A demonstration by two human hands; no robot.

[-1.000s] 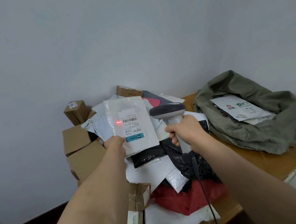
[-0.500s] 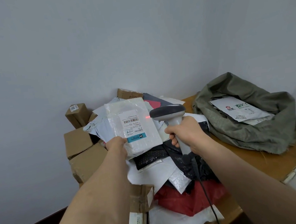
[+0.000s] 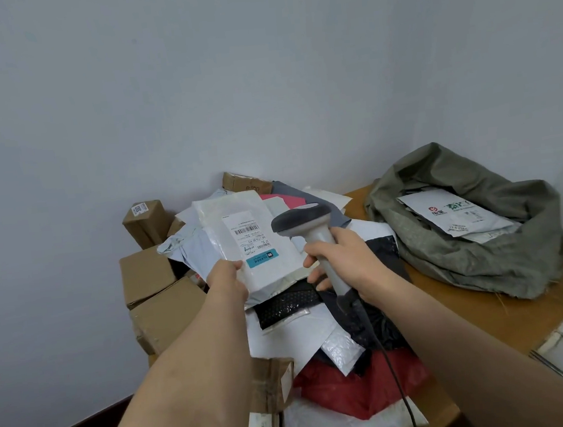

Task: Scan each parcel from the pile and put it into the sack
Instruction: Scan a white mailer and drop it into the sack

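My left hand [image 3: 228,280] grips the lower left corner of a white plastic parcel [image 3: 241,241] and holds it up above the pile, its barcode label facing me. My right hand [image 3: 346,262] is closed round the handle of a grey corded barcode scanner [image 3: 303,221], whose head sits just right of the label and overlaps the parcel's right edge. Under both hands lies the pile of parcels [image 3: 320,347]: white, black and red mailers. The grey-green sack [image 3: 476,253] lies open on the right with white parcels inside.
Several brown cardboard boxes [image 3: 148,274] are stacked at the left against the wall. The wooden table [image 3: 483,324] shows bare wood between pile and sack. The scanner's black cable [image 3: 396,384] trails down over the red mailer. A window frame edges the lower right.
The red laser dot seen on the parcel, then by the scanner head, no longer shows. Parcel and scanner have drawn closer together, the scanner head now overlapping the parcel's right edge.
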